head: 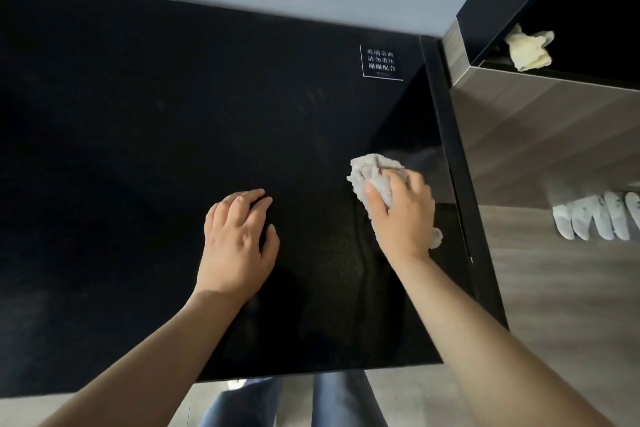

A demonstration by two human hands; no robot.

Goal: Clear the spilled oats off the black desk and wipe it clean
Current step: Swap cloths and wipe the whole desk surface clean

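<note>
The left stretch of the black desk [121,149] is bare and dark, no oats showing there. Near the middle the left hand [239,236] rests on the glass, loosely curled and holding nothing. Just right of it, between the two hands, a faint scatter of fine specks [325,253], likely oat dust, still clings to the surface. Further right the right hand [401,215] is clenched around a crumpled grey cloth [374,173] pressed to the desk close to its right edge. A sweep toward that edge could push crumbs onto the floor, and a dry wad may only smear the residue. A printed label [381,62] sits far right; a yellowish rag [528,48] lies on the shelf beyond
</note>
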